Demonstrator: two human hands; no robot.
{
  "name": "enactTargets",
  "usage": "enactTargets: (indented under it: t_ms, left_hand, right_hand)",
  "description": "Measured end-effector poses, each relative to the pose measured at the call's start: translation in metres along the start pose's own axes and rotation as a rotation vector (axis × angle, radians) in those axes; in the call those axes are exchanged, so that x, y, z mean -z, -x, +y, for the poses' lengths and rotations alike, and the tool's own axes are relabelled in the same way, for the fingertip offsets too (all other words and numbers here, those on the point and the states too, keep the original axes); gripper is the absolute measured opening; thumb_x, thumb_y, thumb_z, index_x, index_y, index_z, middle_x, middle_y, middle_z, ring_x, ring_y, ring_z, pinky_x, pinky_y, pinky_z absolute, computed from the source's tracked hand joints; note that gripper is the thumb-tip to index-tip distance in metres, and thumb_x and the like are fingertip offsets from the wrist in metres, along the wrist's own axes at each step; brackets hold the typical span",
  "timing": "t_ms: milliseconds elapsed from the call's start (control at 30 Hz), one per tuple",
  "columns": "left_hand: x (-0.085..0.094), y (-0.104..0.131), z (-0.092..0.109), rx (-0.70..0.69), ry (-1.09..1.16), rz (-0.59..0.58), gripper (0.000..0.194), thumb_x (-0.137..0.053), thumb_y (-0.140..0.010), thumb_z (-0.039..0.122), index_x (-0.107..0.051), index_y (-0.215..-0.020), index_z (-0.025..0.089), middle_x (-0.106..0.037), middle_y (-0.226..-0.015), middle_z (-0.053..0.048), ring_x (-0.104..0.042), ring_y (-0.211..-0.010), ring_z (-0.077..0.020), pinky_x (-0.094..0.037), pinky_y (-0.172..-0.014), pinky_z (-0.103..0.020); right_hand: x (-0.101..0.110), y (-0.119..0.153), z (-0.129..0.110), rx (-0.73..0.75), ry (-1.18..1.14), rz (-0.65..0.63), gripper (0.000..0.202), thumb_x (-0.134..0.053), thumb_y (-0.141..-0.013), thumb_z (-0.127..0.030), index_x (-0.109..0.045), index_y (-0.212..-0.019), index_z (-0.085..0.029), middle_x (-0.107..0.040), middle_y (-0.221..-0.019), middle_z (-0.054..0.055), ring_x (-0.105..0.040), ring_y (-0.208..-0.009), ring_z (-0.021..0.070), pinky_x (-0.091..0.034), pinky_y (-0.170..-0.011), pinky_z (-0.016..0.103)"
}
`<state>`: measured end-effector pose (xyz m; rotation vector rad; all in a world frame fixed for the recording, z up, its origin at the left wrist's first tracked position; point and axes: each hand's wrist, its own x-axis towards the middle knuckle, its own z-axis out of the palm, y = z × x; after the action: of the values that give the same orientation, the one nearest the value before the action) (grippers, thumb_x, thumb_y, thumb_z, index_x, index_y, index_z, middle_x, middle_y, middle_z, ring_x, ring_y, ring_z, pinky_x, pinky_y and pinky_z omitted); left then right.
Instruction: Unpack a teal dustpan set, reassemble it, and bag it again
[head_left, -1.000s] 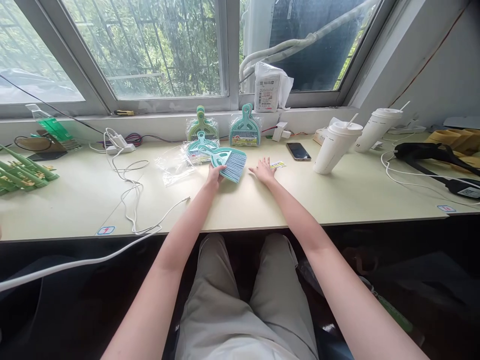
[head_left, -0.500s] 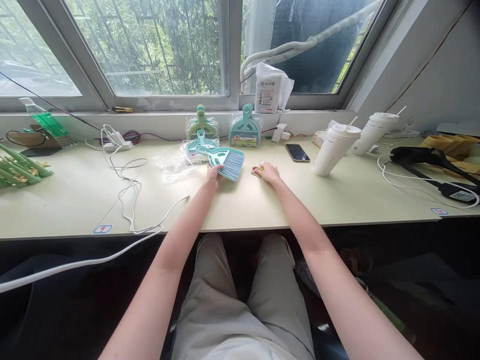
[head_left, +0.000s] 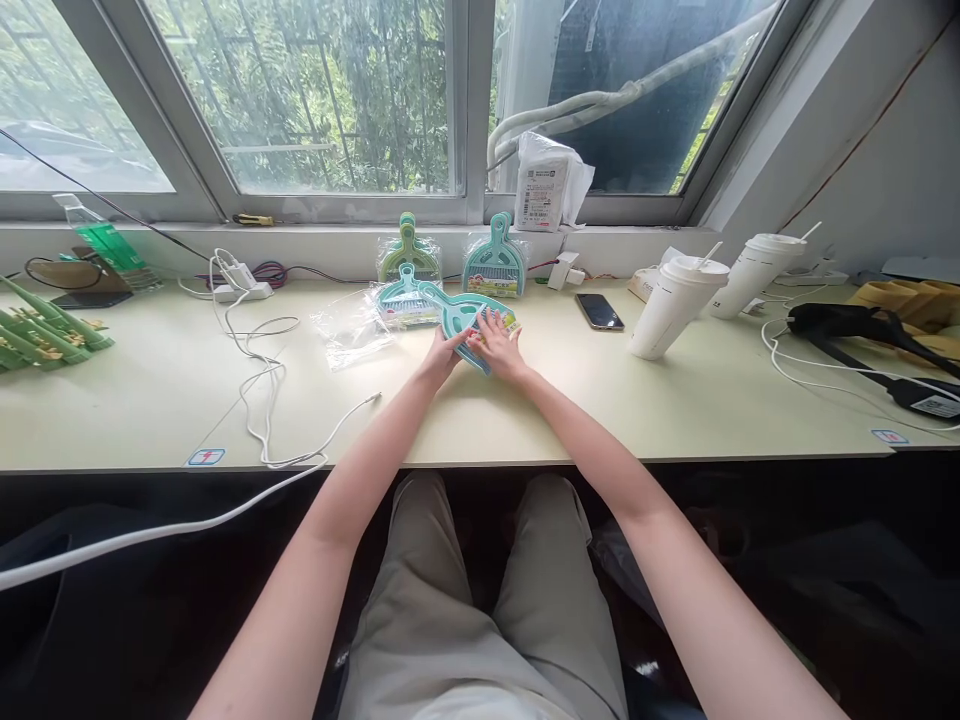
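A teal dustpan and brush set is tilted above the table's middle. My left hand grips its near left edge, thumb on top. My right hand lies over its brush end with fingers spread, on a small colourful label that shows past the fingertips. Just behind lies another teal set, partly covered. Two wrapped sets, one green and one teal, lean upright against the wall under the window. Clear plastic wrapping lies to the left.
White cables and a power strip are on the left, near a tilted green bottle. Toward the right are a phone, two white cups with straws and a black strap. A wrapped package stands on the sill.
My right hand has moved left with the colourful label and now lies on the brush end of the teal set. The set in my left hand has turned slightly.
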<state>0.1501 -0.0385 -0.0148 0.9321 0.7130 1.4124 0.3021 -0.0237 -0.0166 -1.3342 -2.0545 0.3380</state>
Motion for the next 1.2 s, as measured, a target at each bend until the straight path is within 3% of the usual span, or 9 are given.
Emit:
enactTargets:
  t_ms: [133, 333, 533, 600, 667, 733, 800, 933, 1200]
  left_hand:
    - [0.004, -0.003, -0.001, -0.041, -0.003, -0.005, 0.061, -0.079, -0.066, 0.015, -0.05, -0.119, 0.025, -0.065, -0.101, -0.001, -0.065, -0.09, -0.0147, -0.052, -0.085, -0.031]
    - [0.006, -0.007, -0.003, -0.027, -0.002, -0.009, 0.068, -0.071, -0.056, -0.002, -0.051, -0.116, 0.022, -0.066, -0.093, 0.0, -0.066, -0.089, -0.017, -0.052, -0.088, -0.034]
    - [0.004, -0.005, 0.001, -0.041, 0.027, 0.014, 0.069, -0.069, -0.055, -0.003, -0.049, -0.115, 0.023, -0.067, -0.098, -0.001, -0.066, -0.094, -0.018, -0.052, -0.092, -0.036]
    - [0.003, -0.004, 0.003, -0.046, 0.033, 0.026, 0.075, -0.069, -0.055, -0.002, -0.046, -0.121, 0.025, -0.067, -0.1, 0.0, -0.066, -0.098, -0.0183, -0.051, -0.093, -0.036]
    - [0.002, -0.002, 0.005, -0.053, 0.029, 0.029, 0.079, -0.07, -0.055, -0.002, -0.044, -0.125, 0.027, -0.067, -0.102, 0.0, -0.067, -0.099, -0.0183, -0.052, -0.093, -0.035]
    - [0.0, 0.0, 0.006, -0.054, 0.014, 0.016, 0.083, -0.072, -0.054, -0.002, -0.044, -0.126, 0.028, -0.067, -0.103, 0.0, -0.067, -0.098, -0.018, -0.052, -0.091, -0.034]
    - [-0.002, 0.002, 0.007, -0.043, -0.005, -0.007, 0.087, -0.074, -0.053, -0.003, -0.043, -0.128, 0.028, -0.067, -0.103, -0.001, -0.067, -0.097, -0.0177, -0.052, -0.091, -0.033]
    - [-0.004, 0.003, 0.008, -0.024, 0.01, -0.024, 0.079, -0.076, -0.061, 0.005, -0.043, -0.131, 0.026, -0.068, -0.106, -0.004, -0.068, -0.098, -0.0192, -0.053, -0.093, -0.036]
    - [0.003, -0.002, 0.006, -0.035, -0.005, -0.002, 0.083, -0.071, -0.058, -0.001, -0.044, -0.131, 0.026, -0.068, -0.106, -0.003, -0.068, -0.098, -0.0195, -0.052, -0.095, -0.037]
  right_hand:
    - [-0.013, 0.003, -0.01, 0.01, 0.073, -0.141, 0.068, -0.016, -0.097, -0.061, -0.004, -0.157, -0.03, 0.001, -0.164, 0.003, 0.004, -0.152, 0.0279, 0.007, -0.111, 0.073]
    - [-0.005, 0.003, -0.004, 0.132, -0.002, -0.147, 0.06, -0.015, -0.1, -0.045, 0.001, -0.156, -0.035, -0.006, -0.164, -0.003, 0.002, -0.153, 0.024, 0.007, -0.111, 0.072]
    - [-0.001, -0.002, 0.003, 0.012, -0.116, 0.072, 0.074, -0.031, -0.093, -0.029, 0.006, -0.156, -0.034, -0.002, -0.165, -0.002, 0.006, -0.152, 0.0256, -0.002, -0.112, 0.073]
    - [0.001, -0.005, 0.008, -0.104, -0.286, 0.165, 0.079, -0.042, -0.091, -0.033, 0.003, -0.156, -0.03, -0.007, -0.165, 0.004, -0.003, -0.153, 0.0267, -0.013, -0.116, 0.067]
    - [0.004, -0.006, 0.012, -0.232, -0.577, 0.152, 0.08, -0.054, -0.089, -0.036, -0.012, -0.155, -0.024, -0.029, -0.159, 0.012, -0.029, -0.147, 0.0271, -0.031, -0.115, 0.057]
    - [0.006, -0.006, 0.015, -0.337, -0.887, 0.062, 0.066, -0.063, -0.086, -0.034, -0.036, -0.144, -0.02, -0.056, -0.139, 0.014, -0.058, -0.124, 0.0246, -0.046, -0.106, 0.048]
    - [0.007, -0.004, 0.015, -0.409, -1.087, 0.022, 0.043, -0.068, -0.083, -0.028, -0.055, -0.122, -0.019, -0.071, -0.112, 0.009, -0.071, -0.095, 0.0194, -0.056, -0.096, 0.042]
    - [0.01, -0.002, 0.014, -0.46, -1.173, 0.107, 0.022, -0.071, -0.08, -0.018, -0.06, -0.099, -0.02, -0.074, -0.088, 0.001, -0.071, -0.073, 0.0132, -0.06, -0.087, 0.036]
    - [0.013, -0.001, 0.01, -0.444, -1.189, 0.12, 0.022, -0.071, -0.081, -0.019, -0.059, -0.101, -0.021, -0.075, -0.088, 0.001, -0.072, -0.072, 0.0138, -0.061, -0.085, 0.036]
